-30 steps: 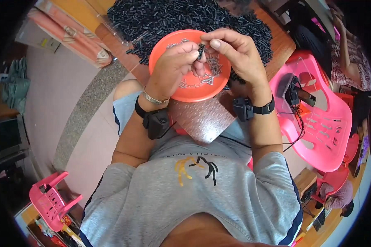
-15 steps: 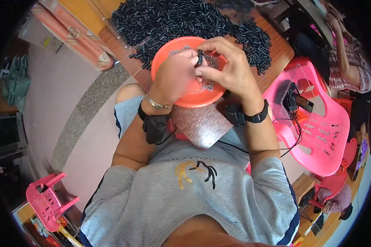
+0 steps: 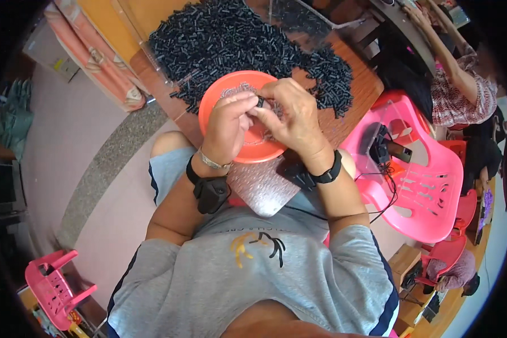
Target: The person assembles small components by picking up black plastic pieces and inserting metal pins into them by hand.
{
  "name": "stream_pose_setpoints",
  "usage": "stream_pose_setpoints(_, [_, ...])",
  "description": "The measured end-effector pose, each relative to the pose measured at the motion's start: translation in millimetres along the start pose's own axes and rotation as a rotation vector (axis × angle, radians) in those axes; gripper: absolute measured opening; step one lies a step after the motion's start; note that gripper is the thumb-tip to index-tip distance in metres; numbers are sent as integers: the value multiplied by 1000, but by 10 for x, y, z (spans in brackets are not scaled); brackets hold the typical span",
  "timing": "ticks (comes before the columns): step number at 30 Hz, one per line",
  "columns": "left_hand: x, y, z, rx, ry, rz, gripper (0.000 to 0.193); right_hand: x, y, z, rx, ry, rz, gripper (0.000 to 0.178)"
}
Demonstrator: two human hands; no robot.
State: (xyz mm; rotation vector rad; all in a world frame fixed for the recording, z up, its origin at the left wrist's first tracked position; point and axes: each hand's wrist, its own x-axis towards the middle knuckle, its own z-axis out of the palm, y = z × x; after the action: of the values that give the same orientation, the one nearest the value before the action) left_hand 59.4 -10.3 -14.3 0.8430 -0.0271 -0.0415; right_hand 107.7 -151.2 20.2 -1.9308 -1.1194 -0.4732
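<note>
Over an orange plastic bowl (image 3: 253, 153), my two hands meet with their fingertips pinched together. A small black plastic piece (image 3: 259, 102) shows between them. My left hand (image 3: 226, 128) is closed on one side of it, and my right hand (image 3: 296, 119) has thumb and forefinger on the other side. Many small silvery metal parts (image 3: 236, 90) lie in the bowl below my fingers. Just beyond the bowl spreads a big heap of short black plastic pieces (image 3: 219, 39), looking similar to the held one. My fingers partly cover the held piece.
The bowl sits near the corner of a brown table (image 3: 267, 197). A clear plastic box (image 3: 301, 22) stands beside the heap. To the right, a pink chair (image 3: 428, 197) carries black devices and a cable. Another person (image 3: 462, 90) works at the far right.
The whole view has shifted, so the bowl and heap appear lower and slightly left. My hands stay together at the bowl, and the black piece is turned and more covered by fingers.
</note>
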Motion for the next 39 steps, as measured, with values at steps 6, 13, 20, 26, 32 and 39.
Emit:
stream_pose_setpoints(6, [-66, 88, 77, -27, -36, -39, 19, 19, -99, -121, -22, -31, 13, 24])
stream_pose_setpoints(13, [30, 213, -201, 62, -18, 42, 29, 999, 221, -928, -98, 143, 140, 23])
stream_pose_setpoints(20, [125, 212, -315, 65, 22, 54, 28, 1787, 823, -1194, -651, 206, 2, 22])
stream_pose_setpoints(26, [74, 268, -353, 32, 57, 65, 27, 1059, 834, -706, -377, -243, 184, 17])
stream_pose_setpoints(32, [112, 231, -270, 36, 25, 41, 26, 648, 1437, -419, -470, -528, 316, 29])
stream_pose_setpoints(39, [130, 214, -305, 25, 31, 35, 26, 583, 1692, -234, -566, -530, 194, 24])
